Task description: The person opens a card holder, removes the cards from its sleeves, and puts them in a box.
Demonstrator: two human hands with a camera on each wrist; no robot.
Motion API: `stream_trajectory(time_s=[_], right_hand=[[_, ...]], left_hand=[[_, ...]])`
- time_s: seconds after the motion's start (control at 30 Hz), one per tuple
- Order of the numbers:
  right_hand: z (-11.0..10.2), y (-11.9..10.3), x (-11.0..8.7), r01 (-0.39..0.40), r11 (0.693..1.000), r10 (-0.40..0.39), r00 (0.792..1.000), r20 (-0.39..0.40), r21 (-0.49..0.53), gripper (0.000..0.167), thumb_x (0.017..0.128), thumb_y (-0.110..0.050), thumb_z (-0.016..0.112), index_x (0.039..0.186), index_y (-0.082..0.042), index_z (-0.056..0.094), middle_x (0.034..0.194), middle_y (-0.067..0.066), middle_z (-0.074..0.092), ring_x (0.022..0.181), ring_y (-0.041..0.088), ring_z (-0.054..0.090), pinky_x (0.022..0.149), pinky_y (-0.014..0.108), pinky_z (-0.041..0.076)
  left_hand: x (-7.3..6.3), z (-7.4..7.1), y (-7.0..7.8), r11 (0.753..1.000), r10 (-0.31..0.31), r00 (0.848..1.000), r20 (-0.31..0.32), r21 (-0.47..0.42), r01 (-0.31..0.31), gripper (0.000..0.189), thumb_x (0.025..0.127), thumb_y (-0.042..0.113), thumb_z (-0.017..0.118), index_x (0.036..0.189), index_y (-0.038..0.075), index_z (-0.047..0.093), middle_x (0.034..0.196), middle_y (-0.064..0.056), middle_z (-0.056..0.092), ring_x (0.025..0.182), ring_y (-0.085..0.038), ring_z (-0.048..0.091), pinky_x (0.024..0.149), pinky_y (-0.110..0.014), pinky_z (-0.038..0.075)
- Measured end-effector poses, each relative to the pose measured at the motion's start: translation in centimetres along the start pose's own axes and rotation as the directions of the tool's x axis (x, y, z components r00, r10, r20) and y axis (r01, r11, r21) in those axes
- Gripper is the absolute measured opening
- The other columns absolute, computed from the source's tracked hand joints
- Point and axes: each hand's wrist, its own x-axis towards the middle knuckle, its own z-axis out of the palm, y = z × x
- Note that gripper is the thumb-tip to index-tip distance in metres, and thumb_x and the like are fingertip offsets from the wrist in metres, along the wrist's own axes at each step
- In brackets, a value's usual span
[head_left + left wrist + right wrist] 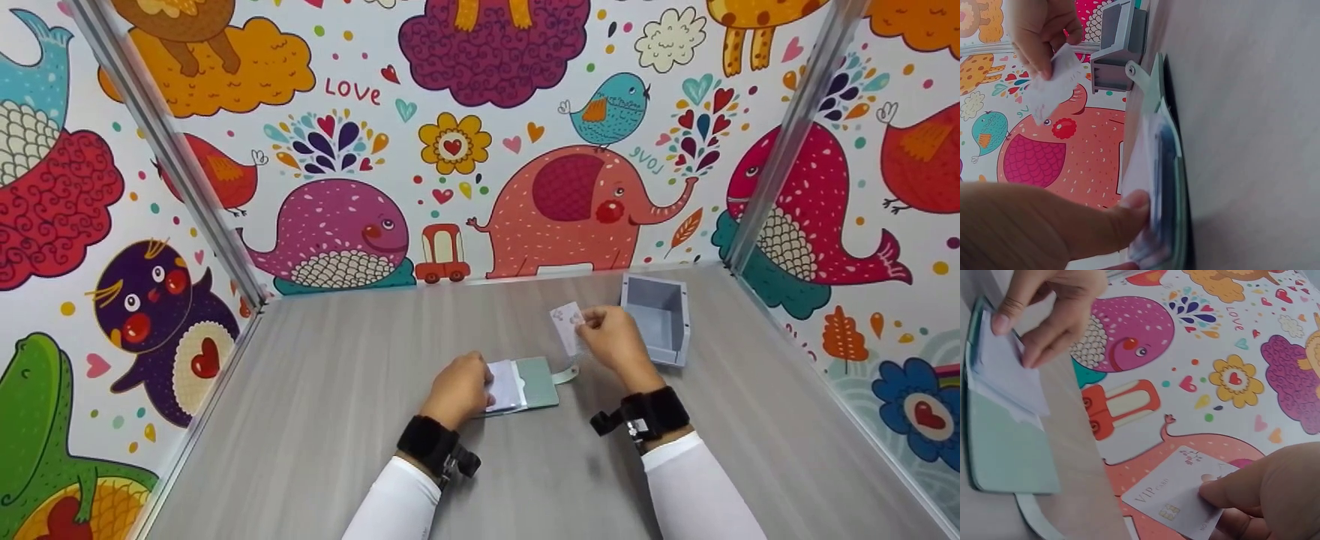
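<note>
A pale green card holder (538,381) lies opened on the table, its strap with a round snap stretching to the right. White and clear sleeves (1008,371) fill its left part. My left hand (459,386) grips these sleeves, thumb and fingers at their outer edge. Up and to the right of the holder, my right hand (616,339) pinches a white VIP card (1176,492) by one edge, thumb across its face. The card, printed with a gold chip and small pink flowers, is held tilted in the air. The other fingers of the right hand are partly hidden behind it.
A grey open-topped box (656,319) stands at the back right, just beyond the right hand. Printed panels (337,232) wall in the table (322,420) at the back and sides, with metal posts (169,150) at the corners.
</note>
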Motion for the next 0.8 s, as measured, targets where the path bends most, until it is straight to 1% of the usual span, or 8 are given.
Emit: stream_trajectory(time_s=[0.1, 0.13, 0.2, 0.33, 0.43, 0.57, 0.63, 0.8], right_hand=[[-1.4, 0.3, 0.2, 0.010, 1.000, -0.010, 0.998, -0.061, -0.009, 0.027, 0.102, -0.007, 0.073, 0.125, 0.005, 0.081, 0.110, 0.021, 0.080, 0.098, 0.030, 0.074, 0.078, 0.026, 0.054], [-1.8, 0.5, 0.2, 0.009, 1.000, -0.010, 0.997, -0.082, -0.016, 0.026, 0.102, -0.008, 0.073, 0.124, 0.004, 0.081, 0.110, 0.020, 0.080, 0.098, 0.030, 0.074, 0.078, 0.027, 0.054], [-2.7, 0.7, 0.3, 0.016, 0.999, -0.020, 0.992, -0.125, -0.036, 0.025, 0.103, -0.009, 0.073, 0.124, 0.003, 0.082, 0.110, 0.020, 0.081, 0.097, 0.031, 0.074, 0.080, 0.031, 0.055], [-4.4, 1.5, 0.3, -0.004, 0.993, -0.019, 0.981, -0.194, -0.116, 0.026, 0.105, -0.015, 0.073, 0.125, 0.001, 0.082, 0.114, 0.022, 0.083, 0.103, 0.037, 0.077, 0.088, 0.047, 0.058], [-5.6, 2.2, 0.3, -0.059, 0.984, 0.023, 0.977, -0.211, -0.167, 0.029, 0.108, -0.019, 0.071, 0.128, 0.000, 0.081, 0.120, 0.023, 0.083, 0.107, 0.040, 0.077, 0.092, 0.055, 0.058], [-7.0, 3.1, 0.4, -0.147, 0.971, 0.107, 0.973, -0.206, -0.187, 0.033, 0.113, -0.022, 0.065, 0.135, -0.001, 0.078, 0.131, 0.024, 0.080, 0.112, 0.041, 0.074, 0.098, 0.059, 0.057], [-7.4, 3.7, 0.4, -0.172, 0.965, 0.130, 0.969, -0.212, -0.196, 0.033, 0.114, -0.021, 0.063, 0.136, -0.001, 0.077, 0.133, 0.025, 0.079, 0.114, 0.042, 0.073, 0.101, 0.061, 0.056], [-7.8, 5.1, 0.7, -0.174, 0.949, 0.108, 0.962, -0.249, -0.261, 0.028, 0.109, -0.012, 0.065, 0.127, 0.002, 0.082, 0.128, 0.027, 0.080, 0.114, 0.047, 0.075, 0.102, 0.064, 0.057]], left_hand=[[0.0, 0.0, 0.0, 1.000, 0.002, 1.000, -0.002, 0.010, -0.002, 0.029, 0.085, 0.012, 0.098, 0.108, 0.001, 0.084, 0.109, -0.009, 0.075, 0.104, -0.032, 0.075, 0.097, -0.049, 0.063], [0.0, 0.0, 0.0, 1.000, 0.005, 1.000, -0.005, 0.014, -0.005, 0.029, 0.085, 0.012, 0.098, 0.108, 0.001, 0.084, 0.109, -0.009, 0.075, 0.104, -0.032, 0.075, 0.097, -0.049, 0.063], [-0.1, 0.0, 0.0, 1.000, 0.013, 1.000, -0.014, 0.020, -0.013, 0.028, 0.084, 0.011, 0.098, 0.106, 0.001, 0.084, 0.108, -0.009, 0.074, 0.104, -0.033, 0.076, 0.096, -0.049, 0.063], [-0.1, 0.0, 0.0, 1.000, 0.017, 1.000, -0.024, 0.027, -0.017, 0.028, 0.083, 0.011, 0.098, 0.106, 0.001, 0.084, 0.107, -0.009, 0.074, 0.104, -0.033, 0.076, 0.095, -0.049, 0.063], [0.0, 0.0, 0.0, 1.000, 0.006, 1.000, -0.018, 0.030, -0.006, 0.028, 0.084, 0.012, 0.098, 0.107, 0.002, 0.085, 0.109, -0.009, 0.075, 0.105, -0.033, 0.076, 0.096, -0.049, 0.063], [0.1, 0.1, 0.0, 1.000, -0.004, 1.000, -0.012, 0.026, 0.004, 0.029, 0.084, 0.012, 0.098, 0.108, 0.001, 0.085, 0.109, -0.009, 0.075, 0.105, -0.032, 0.076, 0.096, -0.049, 0.063], [0.1, 0.2, 0.0, 1.000, -0.008, 1.000, -0.011, 0.019, 0.008, 0.030, 0.084, 0.012, 0.098, 0.108, 0.001, 0.084, 0.109, -0.009, 0.075, 0.105, -0.033, 0.076, 0.096, -0.050, 0.063], [0.1, 0.1, 0.0, 1.000, -0.013, 1.000, -0.004, 0.013, 0.013, 0.031, 0.085, 0.012, 0.098, 0.109, 0.001, 0.083, 0.109, -0.010, 0.075, 0.106, -0.033, 0.076, 0.097, -0.050, 0.063]])
